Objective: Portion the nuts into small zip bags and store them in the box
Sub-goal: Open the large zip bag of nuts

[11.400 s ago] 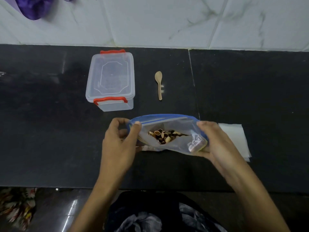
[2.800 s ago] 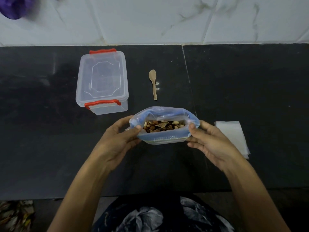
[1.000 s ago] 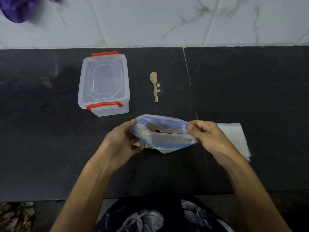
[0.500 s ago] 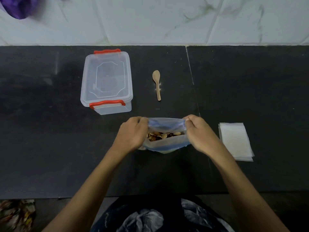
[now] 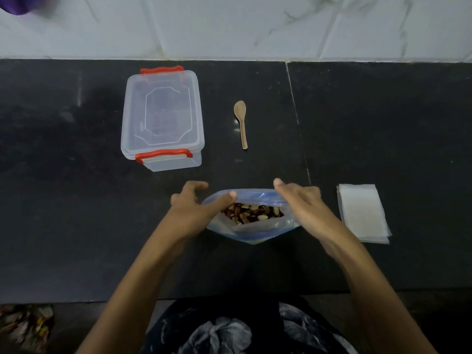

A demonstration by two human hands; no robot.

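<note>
Blue-rimmed plastic, the big bag [image 5: 251, 232] of nuts [image 5: 251, 213] now stands wide-mouthed on the surface [image 5: 76, 226], released by the left hand [image 5: 195, 209] and right hand [image 5: 300, 204], whose grip has loosened to relaxed fingers merely touching its rim, ready for scooping.

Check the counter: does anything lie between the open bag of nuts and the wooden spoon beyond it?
Nothing visible does. Bare black counter separates the bag of nuts from the wooden spoon; the box sits off to the left.
</note>
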